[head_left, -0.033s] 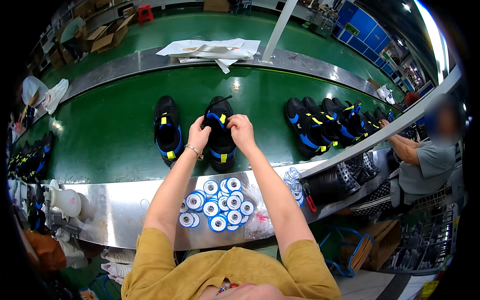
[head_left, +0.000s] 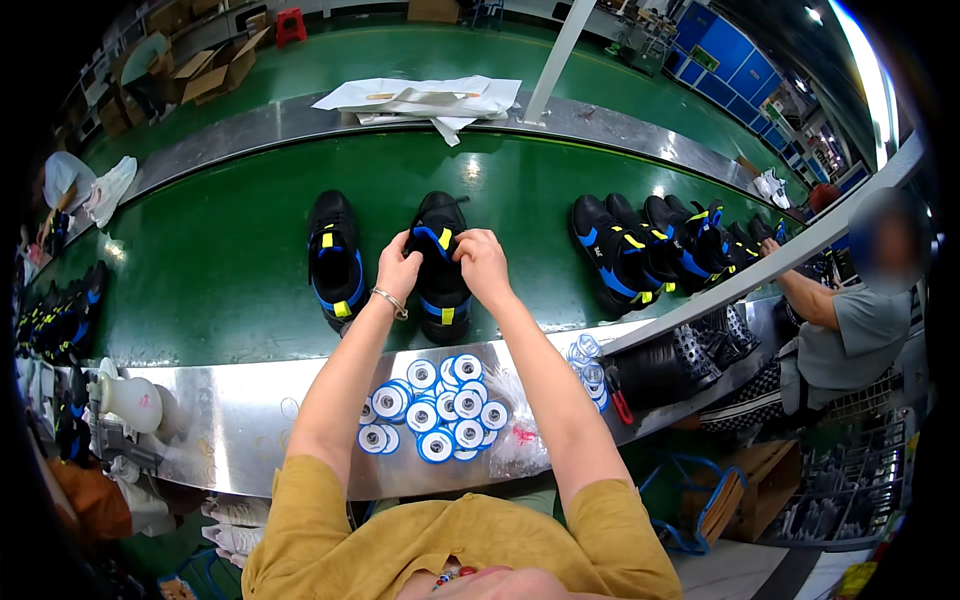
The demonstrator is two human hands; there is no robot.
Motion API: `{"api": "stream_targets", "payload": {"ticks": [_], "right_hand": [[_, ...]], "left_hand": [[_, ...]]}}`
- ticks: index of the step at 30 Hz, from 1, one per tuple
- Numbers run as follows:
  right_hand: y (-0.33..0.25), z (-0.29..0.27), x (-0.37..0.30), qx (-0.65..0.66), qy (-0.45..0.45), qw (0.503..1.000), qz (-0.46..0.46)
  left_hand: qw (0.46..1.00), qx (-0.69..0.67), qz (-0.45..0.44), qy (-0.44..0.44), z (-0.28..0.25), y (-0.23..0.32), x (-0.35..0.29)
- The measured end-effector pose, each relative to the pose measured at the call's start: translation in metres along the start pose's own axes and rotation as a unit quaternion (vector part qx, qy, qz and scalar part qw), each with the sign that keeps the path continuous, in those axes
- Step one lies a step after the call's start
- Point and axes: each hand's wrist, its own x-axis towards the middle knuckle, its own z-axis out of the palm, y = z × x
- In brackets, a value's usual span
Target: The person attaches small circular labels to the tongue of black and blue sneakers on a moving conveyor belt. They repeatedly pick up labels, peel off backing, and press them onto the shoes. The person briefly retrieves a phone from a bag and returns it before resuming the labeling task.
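A black sneaker (head_left: 443, 285) with blue and yellow trim stands on the green surface, toe pointing away from me. My left hand (head_left: 399, 268) pinches the left side of its collar near the tongue, and my right hand (head_left: 484, 264) pinches the right side. Both sets of fingers are closed, though the fingertips are partly hidden against the shoe. A dark lace end sticks out to the right across its upper. Just to the left, a matching sneaker (head_left: 335, 260) stands apart, untouched, also with its toe away from me.
Several similar sneakers (head_left: 620, 255) stand to the right, where a co-worker (head_left: 850, 320) reaches in. Round white-and-blue tags (head_left: 440, 405) lie on the metal ledge (head_left: 250, 420) between my forearms, beside a clear plastic bag (head_left: 518, 450). A slanted post (head_left: 740, 250) crosses at right; white paper (head_left: 420, 98) lies beyond.
The free lace end on the held sneaker has dropped slightly. Both hands keep the same hold.
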Motion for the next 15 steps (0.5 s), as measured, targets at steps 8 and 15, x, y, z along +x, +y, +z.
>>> {"api": "stream_targets", "payload": {"ticks": [8,15], "right_hand": [[-0.060,-0.031,0.038,-0.004,-0.050,0.991,0.120],[-0.045,-0.034,0.038,-0.094,-0.201,0.974,0.049]], "left_hand": [[0.978,0.189,0.078,0.036,0.015,0.011,-0.016],[0.966,0.193,0.166,0.041,0.002,0.015,-0.029]]}}
